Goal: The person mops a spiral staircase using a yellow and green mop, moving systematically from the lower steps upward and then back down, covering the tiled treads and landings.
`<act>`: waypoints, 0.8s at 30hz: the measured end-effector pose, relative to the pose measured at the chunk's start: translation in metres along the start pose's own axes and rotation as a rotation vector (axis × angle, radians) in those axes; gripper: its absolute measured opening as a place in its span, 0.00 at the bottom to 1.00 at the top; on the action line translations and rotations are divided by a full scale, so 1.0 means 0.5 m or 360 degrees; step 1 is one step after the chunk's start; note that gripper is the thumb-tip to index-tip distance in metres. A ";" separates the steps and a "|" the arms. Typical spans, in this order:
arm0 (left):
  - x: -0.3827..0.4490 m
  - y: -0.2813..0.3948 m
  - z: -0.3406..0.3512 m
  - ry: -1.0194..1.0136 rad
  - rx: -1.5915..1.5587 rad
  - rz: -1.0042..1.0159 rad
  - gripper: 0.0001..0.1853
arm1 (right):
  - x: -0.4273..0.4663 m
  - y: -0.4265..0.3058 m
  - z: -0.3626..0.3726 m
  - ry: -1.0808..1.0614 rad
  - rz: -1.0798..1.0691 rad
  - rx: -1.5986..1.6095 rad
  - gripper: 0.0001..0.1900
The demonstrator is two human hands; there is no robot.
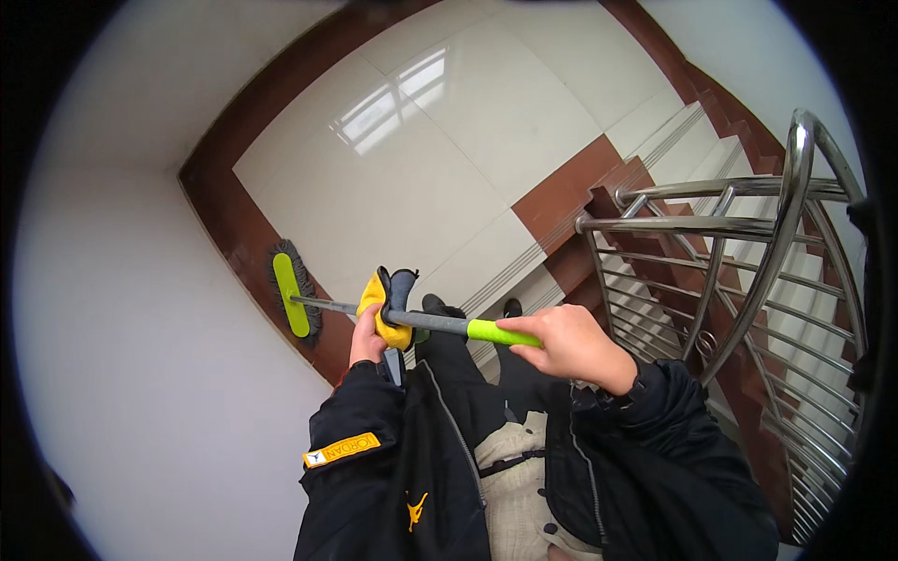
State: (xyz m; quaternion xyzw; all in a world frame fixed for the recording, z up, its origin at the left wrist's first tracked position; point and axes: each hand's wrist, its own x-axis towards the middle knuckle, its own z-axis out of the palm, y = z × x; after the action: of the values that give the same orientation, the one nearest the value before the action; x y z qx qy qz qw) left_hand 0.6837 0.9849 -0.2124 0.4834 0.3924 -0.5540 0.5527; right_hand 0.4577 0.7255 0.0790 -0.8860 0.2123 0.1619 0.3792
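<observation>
My right hand [572, 346] is closed around the bright green grip of a flat mop [435, 322] with a grey pole. Farther down the pole, my left hand [367, 340] holds a yellow and grey cloth [375, 298] against it; the cloth partly hides the fingers and the pole. At the pole's far end, the mop head [289, 294], a green plate with grey fringe, rests on the dark red floor border along the left wall.
Pale glossy tiles [449, 161] cover the landing. Stairs descend at the right, beside a stainless steel railing [687, 224]. My shoes [436, 306] are near the grooved step edge. White walls [126, 294] border the landing.
</observation>
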 end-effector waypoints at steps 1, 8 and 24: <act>-0.003 -0.006 0.019 -0.0001 0.0014 0.0013 0.11 | -0.014 0.020 0.002 0.0011 -0.0008 -0.0011 0.19; 0.066 -0.149 0.220 -0.0266 0.0294 -0.0186 0.12 | -0.196 0.201 -0.036 0.0288 0.0184 0.0090 0.18; 0.076 -0.782 0.664 -0.0751 0.1246 -0.0201 0.13 | -0.803 0.255 0.000 0.0977 0.1319 0.0702 0.21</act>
State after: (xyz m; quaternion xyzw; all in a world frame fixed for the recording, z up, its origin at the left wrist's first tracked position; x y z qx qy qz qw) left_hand 0.2649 0.6860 -0.2136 0.4915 0.0456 -0.7880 0.3680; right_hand 0.0497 0.7480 0.1819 -0.6345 0.6722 -0.0161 0.3811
